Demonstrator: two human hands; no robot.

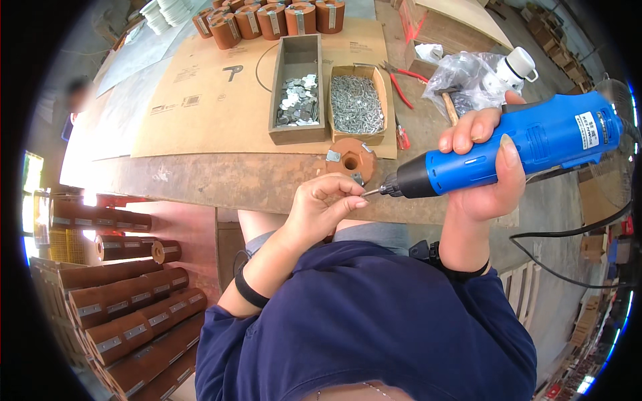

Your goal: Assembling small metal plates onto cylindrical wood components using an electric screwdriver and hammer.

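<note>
My right hand [483,167] gripped the blue electric screwdriver [515,150], fingers wrapped tight round its body, the bit pointing left. My left hand [322,208] pinched a small screw [370,192] at the bit's tip, fingertips narrowed on it. Just beyond, a round brown disc [351,159] with metal tabs lay on the tabletop [221,180], near the front edge. Behind it stood a box of screws [357,103] beside a tray of metal plates [296,100].

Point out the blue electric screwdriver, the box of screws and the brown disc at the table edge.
blue electric screwdriver [535,144], head view, on the blue body beside the right hand's grip.
box of screws [357,103], head view, on the heap of screws inside.
brown disc [350,160], head view, on its top face near the centre hole.
</note>
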